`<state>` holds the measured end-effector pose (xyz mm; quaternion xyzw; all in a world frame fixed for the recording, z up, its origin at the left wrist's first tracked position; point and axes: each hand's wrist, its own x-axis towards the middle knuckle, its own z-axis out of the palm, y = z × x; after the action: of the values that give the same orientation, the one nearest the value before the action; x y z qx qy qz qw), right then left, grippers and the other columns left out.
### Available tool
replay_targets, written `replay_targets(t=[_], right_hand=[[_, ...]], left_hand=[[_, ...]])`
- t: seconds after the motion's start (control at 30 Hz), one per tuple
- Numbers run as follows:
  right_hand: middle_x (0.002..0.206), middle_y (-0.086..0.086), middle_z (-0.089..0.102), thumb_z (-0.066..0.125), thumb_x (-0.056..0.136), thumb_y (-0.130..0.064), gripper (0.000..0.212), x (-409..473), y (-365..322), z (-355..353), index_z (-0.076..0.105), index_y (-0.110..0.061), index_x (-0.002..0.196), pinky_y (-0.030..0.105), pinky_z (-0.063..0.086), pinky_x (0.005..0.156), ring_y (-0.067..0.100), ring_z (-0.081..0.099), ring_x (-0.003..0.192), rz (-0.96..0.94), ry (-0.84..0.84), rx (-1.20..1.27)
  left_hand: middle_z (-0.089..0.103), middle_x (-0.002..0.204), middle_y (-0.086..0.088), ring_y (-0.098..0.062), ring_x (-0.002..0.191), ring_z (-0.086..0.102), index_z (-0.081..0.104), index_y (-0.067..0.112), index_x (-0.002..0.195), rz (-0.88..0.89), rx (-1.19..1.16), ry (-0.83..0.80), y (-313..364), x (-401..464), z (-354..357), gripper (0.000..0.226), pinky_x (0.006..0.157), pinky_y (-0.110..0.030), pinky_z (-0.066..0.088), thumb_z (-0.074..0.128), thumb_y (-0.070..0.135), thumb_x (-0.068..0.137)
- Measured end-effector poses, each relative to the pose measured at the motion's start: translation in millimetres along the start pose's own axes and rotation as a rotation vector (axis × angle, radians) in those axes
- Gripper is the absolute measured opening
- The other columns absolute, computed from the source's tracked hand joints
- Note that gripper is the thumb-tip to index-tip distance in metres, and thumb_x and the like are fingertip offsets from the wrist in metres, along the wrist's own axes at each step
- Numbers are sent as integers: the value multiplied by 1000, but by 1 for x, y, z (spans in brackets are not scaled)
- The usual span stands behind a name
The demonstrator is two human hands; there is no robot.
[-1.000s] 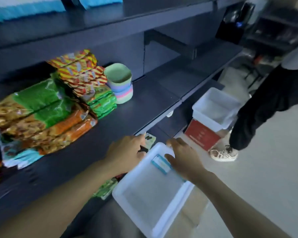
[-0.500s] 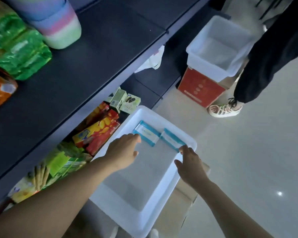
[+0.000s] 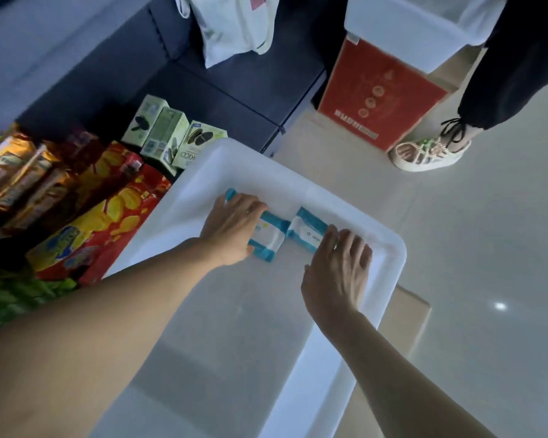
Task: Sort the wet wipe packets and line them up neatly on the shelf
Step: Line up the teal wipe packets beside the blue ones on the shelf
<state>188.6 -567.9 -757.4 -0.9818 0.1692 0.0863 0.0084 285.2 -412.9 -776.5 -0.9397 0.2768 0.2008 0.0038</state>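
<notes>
Bin: white tub (image 3: 389,260) mid-frame, near half bare, far rim close behind packets | left hand (image 3: 233,229) curled over left wipe packet (image 3: 266,237) | right hand (image 3: 339,267) fingers spread on right wipe packet (image 3: 307,230) | packets: white, teal-edged, touching, centre frame.

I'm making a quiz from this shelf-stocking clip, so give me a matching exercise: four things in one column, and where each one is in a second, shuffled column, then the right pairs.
Things
1. left hand
2. right hand
3. red carton
4. white plastic bag

Places
A. on the floor under a white bin, beside a sandalled foot
B. on the dark lower shelf, at the top of the picture
C. on the wet wipe packet nearer the snack packs, in the white tub
D. on the wet wipe packet nearer the tub's outer rim

Pairs: 1-C, 2-D, 3-A, 4-B
</notes>
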Motion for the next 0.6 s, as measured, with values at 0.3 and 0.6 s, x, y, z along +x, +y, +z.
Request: replay_targets(t=[0.3, 0.6], right_hand=[[103, 7, 50, 58, 83, -10, 31, 8, -7, 16, 39, -12, 108, 31, 44, 76, 24, 48, 83, 111, -230, 185], [107, 9, 63, 49, 88, -5, 19, -12, -9, -41, 44, -16, 103, 36, 54, 58, 30, 60, 76, 54, -282, 341]], left_hand=[[44, 114, -5, -25, 103, 47, 45, 14, 113, -141, 133, -131, 0, -24, 14, 76, 84, -33, 37, 82, 50, 58], [63, 107, -5, -26, 90, 64, 38, 17, 111, -343, -266, -106, 2, -81, -14, 35, 59, -31, 43, 63, 21, 85]])
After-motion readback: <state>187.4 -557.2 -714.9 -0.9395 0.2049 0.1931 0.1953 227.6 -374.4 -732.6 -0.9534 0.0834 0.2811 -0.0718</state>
